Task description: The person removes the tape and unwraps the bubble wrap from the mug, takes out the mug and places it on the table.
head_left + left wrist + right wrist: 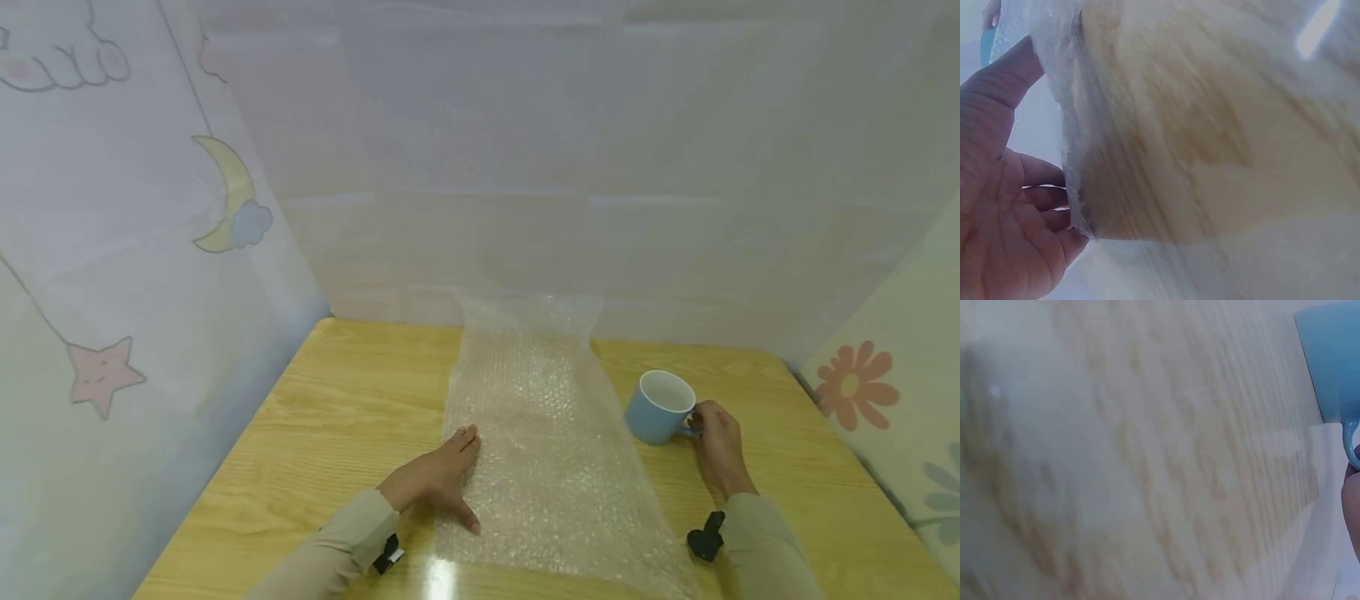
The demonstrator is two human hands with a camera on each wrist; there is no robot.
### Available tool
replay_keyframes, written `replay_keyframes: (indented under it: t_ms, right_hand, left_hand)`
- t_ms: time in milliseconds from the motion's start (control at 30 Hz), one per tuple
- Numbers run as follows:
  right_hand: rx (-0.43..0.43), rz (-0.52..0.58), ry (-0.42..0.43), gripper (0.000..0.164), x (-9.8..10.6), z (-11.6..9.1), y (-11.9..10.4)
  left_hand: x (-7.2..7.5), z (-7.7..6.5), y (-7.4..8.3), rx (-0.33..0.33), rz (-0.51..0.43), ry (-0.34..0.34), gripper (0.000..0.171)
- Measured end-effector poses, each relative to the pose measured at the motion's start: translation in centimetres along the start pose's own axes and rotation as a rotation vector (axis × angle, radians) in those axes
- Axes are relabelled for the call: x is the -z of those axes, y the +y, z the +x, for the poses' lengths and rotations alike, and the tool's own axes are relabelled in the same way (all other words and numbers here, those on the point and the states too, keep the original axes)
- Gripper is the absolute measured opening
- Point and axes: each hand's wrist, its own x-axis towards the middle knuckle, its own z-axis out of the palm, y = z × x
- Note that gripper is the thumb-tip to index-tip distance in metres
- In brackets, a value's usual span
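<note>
A light blue mug (654,414) with a white inside stands upright on the right of the table. My right hand (722,446) pinches its handle; in the right wrist view the mug (1335,359) and a fingertip at its handle show at the edge. A long sheet of clear bubble wrap (551,450) lies flat along the middle of the table, its far end rising against the back wall. My left hand (442,477), fingers and thumb spread, rests on the sheet's left edge. The left wrist view shows that hand (1010,206) with its fingertips touching the wrap's edge.
The wooden table (352,400) has a white sheet wall (480,167) behind it and printed sheets on both sides. Black devices (707,537) are worn at the wrists. The near end of the wrap reaches toward the table's front.
</note>
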Motion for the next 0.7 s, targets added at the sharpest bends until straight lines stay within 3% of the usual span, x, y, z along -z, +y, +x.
replay_keyframes:
  t_ms: [167, 300, 400, 533, 700]
  right_hand:
    - [-0.040, 0.045, 0.030, 0.028, -0.3, 0.1, -0.1]
    - [-0.012, -0.002, 0.036, 0.020, -0.4, 0.2, -0.4]
    - [0.024, -0.082, 0.030, 0.021, -0.3, 0.2, -0.6]
    - [0.084, -0.254, 0.022, 0.036, -0.2, 0.0, -0.9]
    - [0.192, -0.395, 0.017, 0.047, 0.3, -0.3, -1.7]
  left_hand:
    - [0.0, 0.0, -0.3, 0.007, -0.003, 0.006, 0.132]
    - [0.1, -0.1, -0.4, 0.001, -0.015, 0.019, 0.132]
    - [0.2, -0.1, -0.6, -0.003, -0.002, 0.019, 0.130]
    - [0.3, -0.1, -0.7, -0.009, 0.011, 0.026, 0.123]
    - [0.7, 0.0, -1.0, -0.029, -0.042, 0.052, 0.108]
